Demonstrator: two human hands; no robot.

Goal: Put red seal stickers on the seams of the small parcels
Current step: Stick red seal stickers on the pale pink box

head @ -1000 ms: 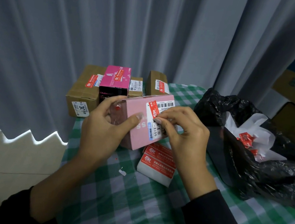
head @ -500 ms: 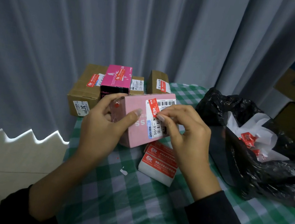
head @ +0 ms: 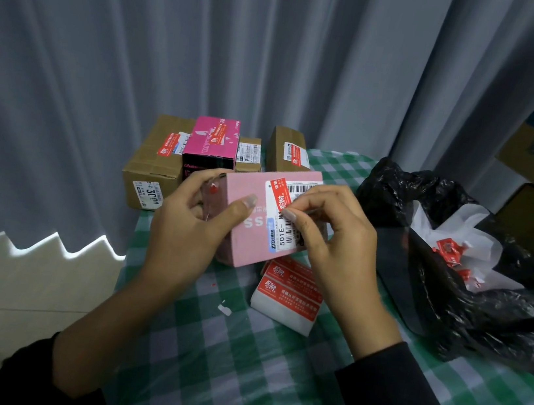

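Observation:
I hold a light pink parcel [head: 248,230] tilted above the table. My left hand [head: 194,223] grips its left end, thumb on the top face. A red seal sticker [head: 281,194] lies across its white shipping label [head: 290,219]. My right hand [head: 332,242] has curled fingers, and its thumb tip presses on the lower end of the sticker. Under the parcel lies a white stack of red seal stickers [head: 290,295].
Sealed parcels stand at the table's back: a brown carton [head: 155,159], a magenta box [head: 214,141], two small brown boxes [head: 286,150]. A black bag [head: 472,293] with white backing paper and red scraps fills the right. Green checked cloth [head: 236,362] covers the table; grey curtain behind.
My right thumb has slid slightly along the sticker on the label. The pink parcel stays in about the same place in my left hand.

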